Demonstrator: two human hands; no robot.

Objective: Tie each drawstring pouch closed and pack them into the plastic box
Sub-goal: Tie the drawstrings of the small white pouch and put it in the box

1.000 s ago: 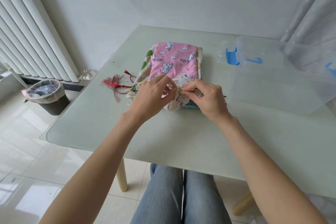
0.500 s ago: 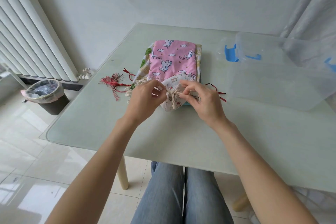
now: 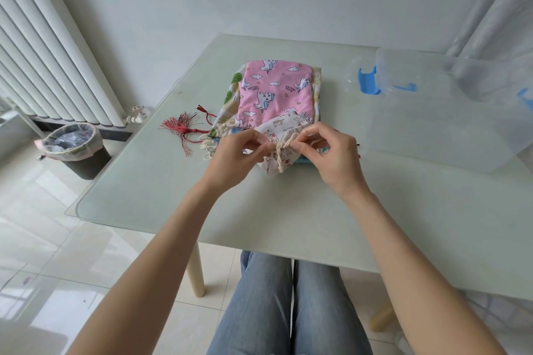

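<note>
Plastic box [image 3: 450,121] cut off at my right edge; lower pouches [image 3: 230,89] mostly hidden under pink pouch [image 3: 277,92].

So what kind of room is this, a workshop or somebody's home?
Most likely a home, though I can't be sure. A white radiator runs along the wall, a lined bin stands on the tiled floor, and the work is done at a glass-topped table.
</note>
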